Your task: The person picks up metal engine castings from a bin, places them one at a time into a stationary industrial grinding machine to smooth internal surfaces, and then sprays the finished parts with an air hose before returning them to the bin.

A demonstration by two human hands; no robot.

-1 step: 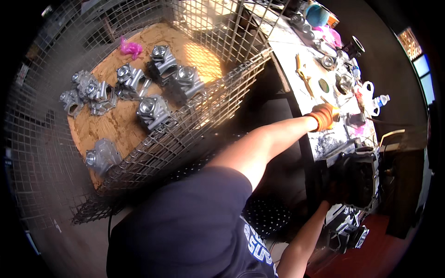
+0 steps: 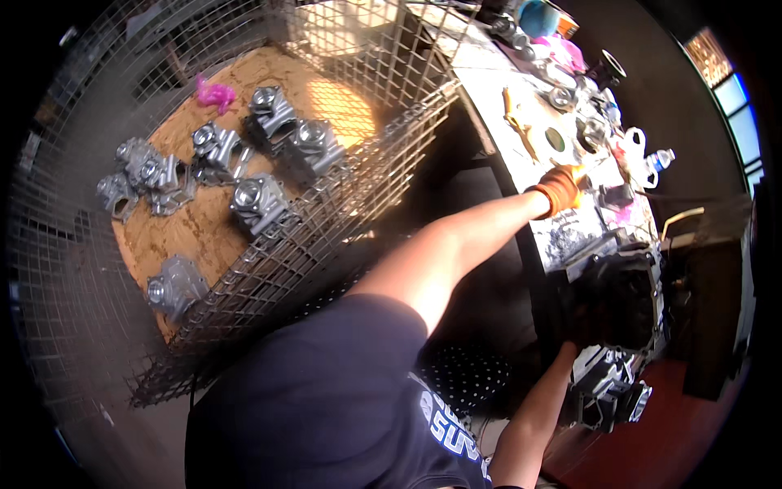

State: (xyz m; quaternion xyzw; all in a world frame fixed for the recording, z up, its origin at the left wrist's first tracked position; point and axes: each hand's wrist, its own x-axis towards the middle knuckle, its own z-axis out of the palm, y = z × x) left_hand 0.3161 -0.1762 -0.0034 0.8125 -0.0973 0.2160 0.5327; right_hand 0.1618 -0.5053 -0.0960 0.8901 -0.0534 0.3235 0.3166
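Note:
My left hand (image 2: 560, 191), in an orange glove, reaches across to the workbench (image 2: 487, 94). Its fingers are curled, and what lies in them, if anything, I cannot make out. Just beyond it are a dark block-like part (image 2: 617, 196) and a round dark green disc (image 2: 555, 139). My right hand (image 2: 582, 329) is at the lower edge of a large dark engine casing (image 2: 621, 297) on the near end of the bench. Deep shadow hides its fingers there. Below that casing sits a silver metal casting (image 2: 607, 391).
On the left, a wire-mesh cage (image 2: 358, 191) holds several silver castings (image 2: 259, 204) and a crumpled pink bag (image 2: 215, 95) on a brown board (image 2: 195, 232). The bench also carries a yellowish tool (image 2: 518, 122), a plastic bottle (image 2: 658, 160) and round metal parts (image 2: 562, 99).
The whole view has shifted slightly, so the scene sits a little further left and higher. Both hands stay at nearly the same places against the bench and the casing.

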